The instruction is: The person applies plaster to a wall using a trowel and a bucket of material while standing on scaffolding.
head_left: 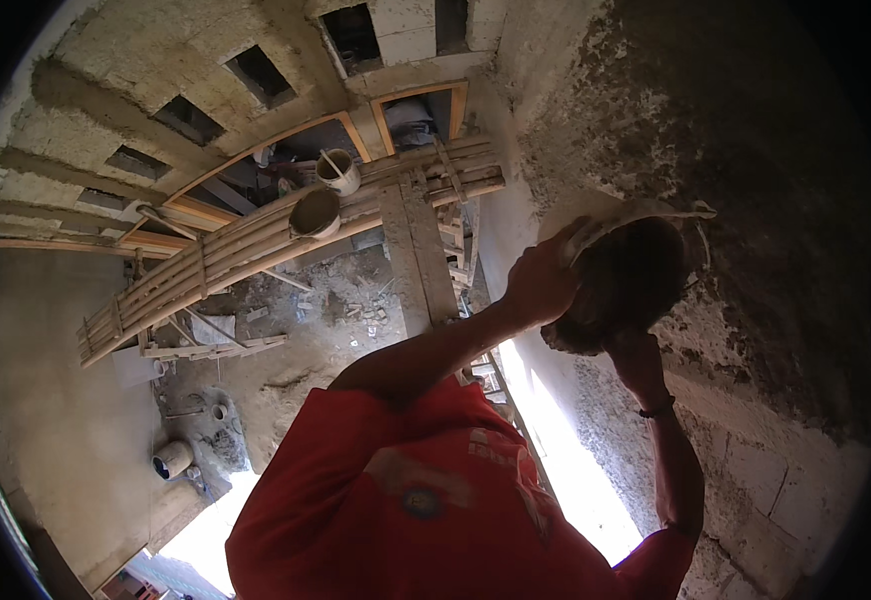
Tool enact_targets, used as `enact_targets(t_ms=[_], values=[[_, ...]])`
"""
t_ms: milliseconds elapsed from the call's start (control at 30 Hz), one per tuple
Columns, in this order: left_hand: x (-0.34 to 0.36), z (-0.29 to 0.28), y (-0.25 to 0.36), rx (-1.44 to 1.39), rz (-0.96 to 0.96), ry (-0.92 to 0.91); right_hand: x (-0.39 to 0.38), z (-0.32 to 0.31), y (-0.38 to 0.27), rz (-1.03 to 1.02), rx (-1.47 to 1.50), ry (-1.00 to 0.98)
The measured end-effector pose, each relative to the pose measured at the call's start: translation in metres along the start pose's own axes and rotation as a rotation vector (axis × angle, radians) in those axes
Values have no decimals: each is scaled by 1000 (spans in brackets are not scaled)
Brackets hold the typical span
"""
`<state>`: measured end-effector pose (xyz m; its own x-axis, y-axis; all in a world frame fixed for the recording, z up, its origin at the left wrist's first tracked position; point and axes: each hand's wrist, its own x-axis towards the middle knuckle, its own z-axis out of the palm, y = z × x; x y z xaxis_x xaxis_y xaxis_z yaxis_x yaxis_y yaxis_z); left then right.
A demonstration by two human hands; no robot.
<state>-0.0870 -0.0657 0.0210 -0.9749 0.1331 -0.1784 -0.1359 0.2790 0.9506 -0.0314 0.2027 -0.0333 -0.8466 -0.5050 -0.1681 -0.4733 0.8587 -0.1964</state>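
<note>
A round, dark bucket (631, 275), its pale rim crusted with what looks like mortar, is held up close to the rough wall (596, 110) on my right. At its left side my left hand (544, 284) is closed on the rim. My right hand (638, 365), with a dark band at the wrist, grips the bucket's lower edge; its fingertips are hidden. The inside is in deep shadow, so its contents cannot be made out. Wet-looking, darker plaster covers part of the wall beside and above the bucket.
Ahead, a pole scaffold (226, 255) carries a white bucket (339, 172) with a stick in it and a second bucket (316, 214). A plank (418, 250) runs toward me. Far below, rubble litters the floor (286, 375), near a barrel (173, 459).
</note>
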Motion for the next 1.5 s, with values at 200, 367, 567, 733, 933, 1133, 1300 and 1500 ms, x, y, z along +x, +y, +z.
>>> enact_targets(t_ms=[200, 367, 567, 733, 933, 1133, 1300, 1500], values=[[8, -10, -20, -272, -3, 123, 25, -28, -5, 101, 18, -12], [18, -16, -29, -547, 18, 148, 21, -61, -6, 58, 82, 66], [18, -39, -51, -639, 39, 201, 38, -191, -46, 267, 400, 3], [14, -58, -56, -588, -18, 299, 39, -303, -80, 278, 288, 9], [6, -76, -65, -583, 12, 415, 34, -400, -102, 11, 441, 115], [2, -74, -72, -604, 20, 430, 55, -407, -5, 270, 694, 265], [0, -69, -64, -573, -33, 403, 1, -470, 51, 465, 13, 865], [14, -52, -73, -537, -91, 352, 29, -319, -2, 493, 570, 126]])
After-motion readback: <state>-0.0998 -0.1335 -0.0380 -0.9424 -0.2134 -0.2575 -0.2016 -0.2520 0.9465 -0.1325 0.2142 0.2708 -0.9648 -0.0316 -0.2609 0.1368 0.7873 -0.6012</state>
